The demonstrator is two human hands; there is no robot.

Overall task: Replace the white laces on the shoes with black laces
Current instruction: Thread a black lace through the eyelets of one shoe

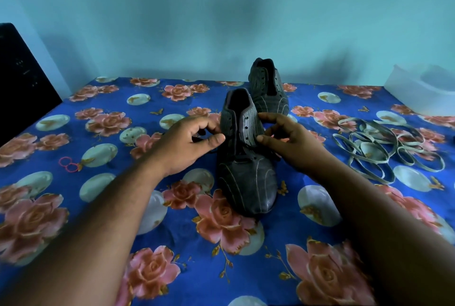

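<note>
fingers [216,138] of both hands pinching black lace [242,157] beside near shoe [246,177]

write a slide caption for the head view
Both hands thread a black lace into the near shoe; white laces lie aside.

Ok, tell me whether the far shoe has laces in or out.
Out. The far shoe shows bare eyelets with nothing threaded across its tongue. The pale laces lie loose on the tablecloth.

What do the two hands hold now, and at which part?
The left hand pinches the black lace beside the near shoe. The right hand grips that shoe's right eyelet flap between thumb and fingers.
</note>
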